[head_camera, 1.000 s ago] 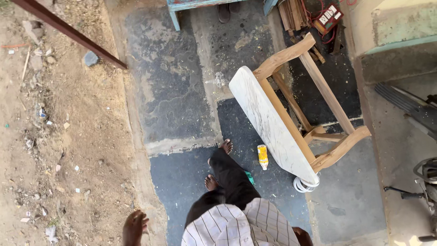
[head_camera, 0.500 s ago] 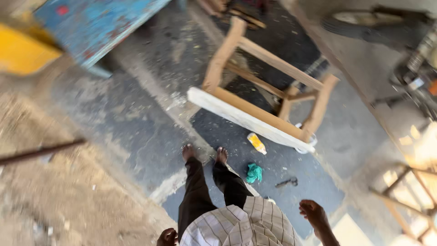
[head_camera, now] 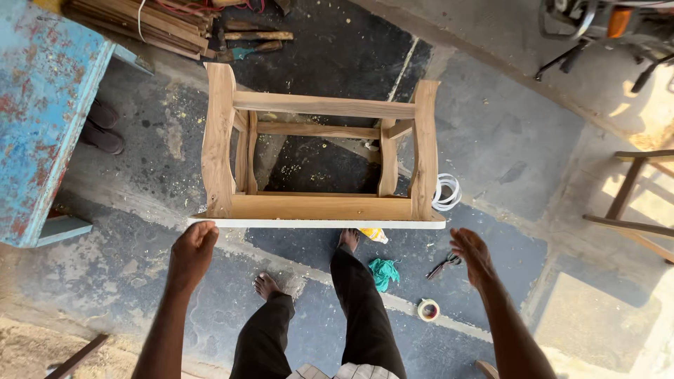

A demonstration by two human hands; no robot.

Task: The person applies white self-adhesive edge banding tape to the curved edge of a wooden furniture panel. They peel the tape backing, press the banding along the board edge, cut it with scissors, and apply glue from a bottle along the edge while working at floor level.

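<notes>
A bare wooden chair frame (head_camera: 316,154) lies on its side on the dark stone floor, with a white board (head_camera: 316,223) along its near edge. My left hand (head_camera: 193,249) reaches to the board's left end, fingers curled at its corner, touching or nearly so. My right hand (head_camera: 472,254) hovers with fingers apart just right of the board's right end, holding nothing. My legs and bare feet stand below the frame.
A yellow tube (head_camera: 373,234), a green rag (head_camera: 383,272), pliers (head_camera: 442,267) and a roll of tape (head_camera: 428,309) lie on the floor near my feet. A white cord coil (head_camera: 446,191) sits by the frame. A blue table (head_camera: 38,112) stands left, wood slats behind, a stool right.
The view has swung round, so the chair frame now lies square in front of me. Both my hands have risen from beside my body towards the white board's two ends.
</notes>
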